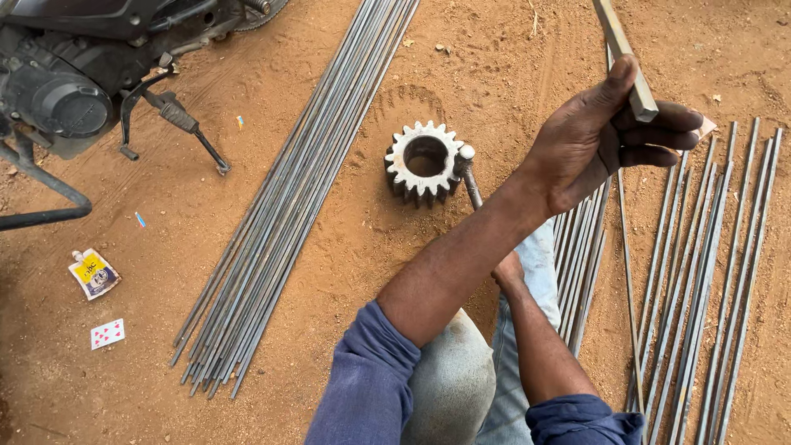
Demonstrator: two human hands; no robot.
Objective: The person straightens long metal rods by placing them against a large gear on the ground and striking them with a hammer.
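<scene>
My left hand (593, 144) reaches across to the right and is closed around a flat grey metal bar (624, 49), held up off the ground and slanting toward the top edge. A steel toothed gear (424, 161) lies flat on the sandy ground. A metal tool with a rounded end (470, 177) rests against the gear's right side. Its handle runs down under my left forearm. My right hand (508, 269) is mostly hidden behind that forearm, at the handle's lower end, and seems to grip it.
A long bundle of thin steel rods (297, 189) lies diagonally left of the gear. Several more rods (717, 272) are spread out on the right. A motorcycle (66, 82) with its side stand (177, 115) down is at the top left. A small packet (93, 273) and a playing card (108, 333) lie on the sand.
</scene>
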